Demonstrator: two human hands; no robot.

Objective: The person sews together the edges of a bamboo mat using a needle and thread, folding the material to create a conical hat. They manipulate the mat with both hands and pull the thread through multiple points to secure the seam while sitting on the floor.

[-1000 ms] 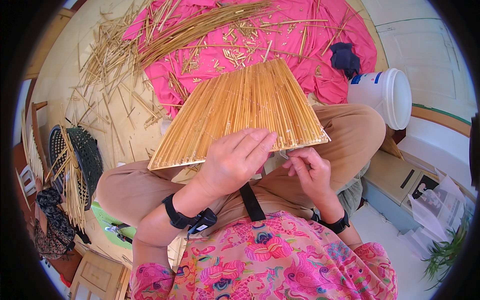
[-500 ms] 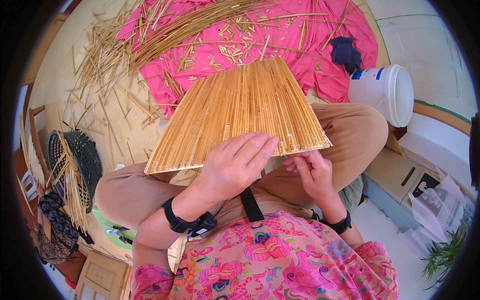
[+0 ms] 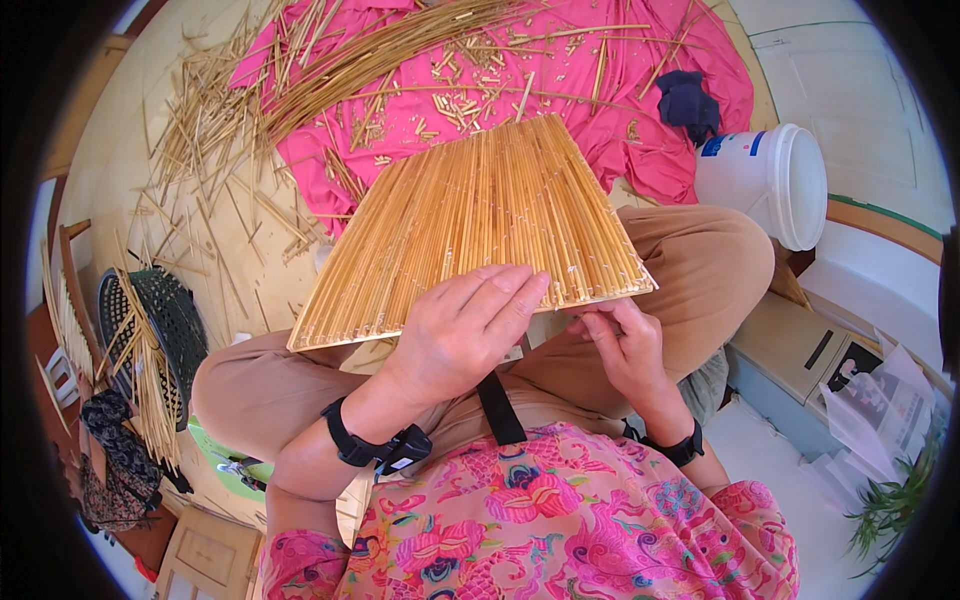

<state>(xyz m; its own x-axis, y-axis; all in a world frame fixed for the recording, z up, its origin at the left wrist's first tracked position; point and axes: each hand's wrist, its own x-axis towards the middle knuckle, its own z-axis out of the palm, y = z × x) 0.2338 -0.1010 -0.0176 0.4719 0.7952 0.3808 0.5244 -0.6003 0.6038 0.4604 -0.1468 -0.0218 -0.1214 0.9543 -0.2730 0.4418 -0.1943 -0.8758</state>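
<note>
A stiff panel of straw stalks [image 3: 490, 200], laid side by side and tied with pale thread, slopes up over my crossed legs. My left hand [image 3: 465, 325] lies over its near edge, fingers together on top; the thumb is hidden, seemingly beneath the panel. Just under the near right edge, my right hand [image 3: 625, 345] is closed in a pinch, its fingertips partly tucked below the panel. What that pinch holds cannot be made out.
Beyond the panel, a pink cloth [image 3: 640, 135] bears long straw stalks [image 3: 390, 55] and short cut pieces. A dark bunched cloth [image 3: 690, 105] and a white bucket [image 3: 770, 185] stand at right. On the left, a dark green basket [image 3: 165, 320] has straw leaning on it.
The panel's right side has shifted very slightly left. My right fingertips have gone a little further under its edge; my left hand has moved slightly left.
</note>
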